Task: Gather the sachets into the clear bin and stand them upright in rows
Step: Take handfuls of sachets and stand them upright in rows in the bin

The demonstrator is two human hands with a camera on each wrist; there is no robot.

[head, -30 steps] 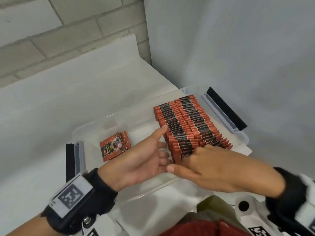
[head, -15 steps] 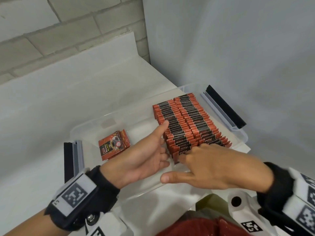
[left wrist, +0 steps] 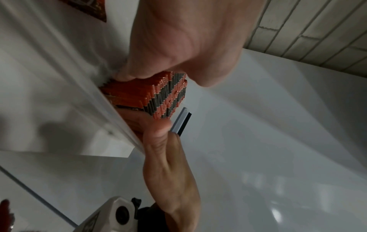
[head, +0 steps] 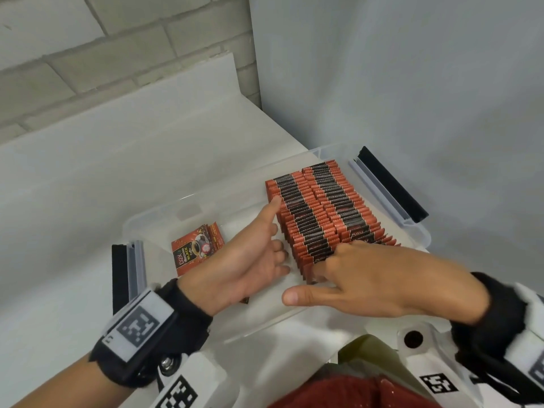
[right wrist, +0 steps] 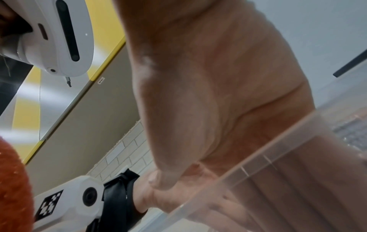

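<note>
Two long rows of red-and-black sachets stand upright in the right half of the clear bin. My left hand lies along the left side of the left row, with the index finger stretched out and touching it. My right hand presses its fingers on the near end of the rows, thumb spread out to the left. A few loose sachets lie flat in the bin's left half. The left wrist view shows the sachets between both hands. The right wrist view shows only the palm behind the bin wall.
The bin sits on a white table in a corner, with a brick wall behind and a grey wall to the right. Black-and-grey latches hang on the bin's right end and left end. A red garment shows at the bottom edge.
My left index finger has slid a little farther along the left row. My right thumb has spread away from the sachets while the fingers stay on the near end.
</note>
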